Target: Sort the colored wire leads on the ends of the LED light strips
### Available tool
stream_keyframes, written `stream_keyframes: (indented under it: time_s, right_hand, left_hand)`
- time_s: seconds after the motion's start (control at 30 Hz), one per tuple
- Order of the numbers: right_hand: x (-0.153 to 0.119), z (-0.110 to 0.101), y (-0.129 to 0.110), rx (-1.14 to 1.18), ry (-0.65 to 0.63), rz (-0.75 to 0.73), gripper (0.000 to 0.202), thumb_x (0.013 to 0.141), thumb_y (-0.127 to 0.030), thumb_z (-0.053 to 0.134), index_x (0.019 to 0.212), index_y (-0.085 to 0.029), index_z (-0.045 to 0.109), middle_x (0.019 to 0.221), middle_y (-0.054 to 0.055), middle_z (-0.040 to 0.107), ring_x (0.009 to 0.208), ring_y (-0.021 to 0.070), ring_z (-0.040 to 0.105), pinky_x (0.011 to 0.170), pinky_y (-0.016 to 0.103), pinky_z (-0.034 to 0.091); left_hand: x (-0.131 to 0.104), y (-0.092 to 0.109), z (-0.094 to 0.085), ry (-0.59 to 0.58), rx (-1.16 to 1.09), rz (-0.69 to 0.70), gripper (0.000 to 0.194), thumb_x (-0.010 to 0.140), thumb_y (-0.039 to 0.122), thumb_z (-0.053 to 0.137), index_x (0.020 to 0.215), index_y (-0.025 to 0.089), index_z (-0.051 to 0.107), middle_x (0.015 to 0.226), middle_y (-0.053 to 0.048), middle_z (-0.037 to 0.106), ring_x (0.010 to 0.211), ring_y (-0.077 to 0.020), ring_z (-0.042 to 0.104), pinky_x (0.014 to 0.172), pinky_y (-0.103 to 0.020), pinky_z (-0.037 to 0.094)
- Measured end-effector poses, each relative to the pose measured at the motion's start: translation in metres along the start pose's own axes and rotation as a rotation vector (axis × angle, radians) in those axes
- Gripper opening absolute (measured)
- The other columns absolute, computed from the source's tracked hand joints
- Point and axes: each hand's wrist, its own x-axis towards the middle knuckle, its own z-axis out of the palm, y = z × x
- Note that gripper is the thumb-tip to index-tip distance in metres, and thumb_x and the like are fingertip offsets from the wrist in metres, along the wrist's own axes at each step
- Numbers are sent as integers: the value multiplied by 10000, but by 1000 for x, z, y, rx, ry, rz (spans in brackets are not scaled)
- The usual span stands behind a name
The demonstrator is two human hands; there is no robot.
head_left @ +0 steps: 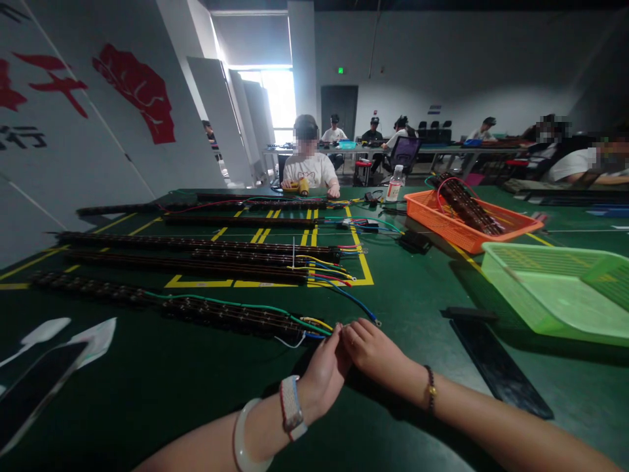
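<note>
1. Two bare hands met at the lower middle of the view, the left hand (324, 370) and the right hand (373, 347) touching at the fingers.
2. Left fingertips were clamped on slim insulated wires in green, yellow and blue (319, 328), whose ends vanished behind them.
3. Right fingers curled in against the left ones (whatever they pinched was hidden, so I could not say what, if anything, that hand gripped).
4. Those wires came out of the right-hand end of the nearest long, dark, segmented strip (221, 313), which lay flat on the dark green tabletop (417, 295), just left of the hands.
5. Several similar dark strips (196, 242) lay beyond it, roughly side by side, some over yellow marking lines (366, 269); coloured leads trailed from their right ends.
6. On the left wrist sat a watch with a pale woven band (292, 406) and a smooth whitish bangle (240, 436); a dark beaded bracelet (431, 388) circled the right.
7. Right of the hands were a long flat black piece (496, 367), a translucent light-green plastic tray (511, 308) and an orange plastic basket (432, 229) with another dark bundle (466, 206) in it.
8. Across the table sat a person in a white shirt (309, 167), near a clear plastic bottle (394, 183).
</note>
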Motion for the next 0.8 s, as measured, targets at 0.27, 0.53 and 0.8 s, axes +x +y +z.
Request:
stream_keyframes:
  time_s: [0.27,0.53,0.8]
  right_hand:
    - [-2,-7,13,118,-16,21,234,835,-118,517,1054,-88,595,884,92,597,766,204,506,721,341,402]
    - [-4,-46,38,223,-71,181,221,894,-268,519,709,-173,593,671,36,593,630,152,504,612,297,309]
    - [-9,-21,12,149,-129,167,54,803,-107,578,825,-136,619,772,77,652,700,196,589,632,319,402]
  left_hand:
    - [5,-2,-4,-11,44,-31,128,876,225,525,851,146,623,885,-33,643,837,-112,591,807,-214,453]
    - [8,0,-7,-85,87,-37,198,870,270,530,854,111,647,901,-91,661,857,-170,598,879,-319,432]
    - [8,0,-7,-66,107,-41,192,861,266,552,865,106,658,953,-82,656,857,-134,591,840,-253,433]
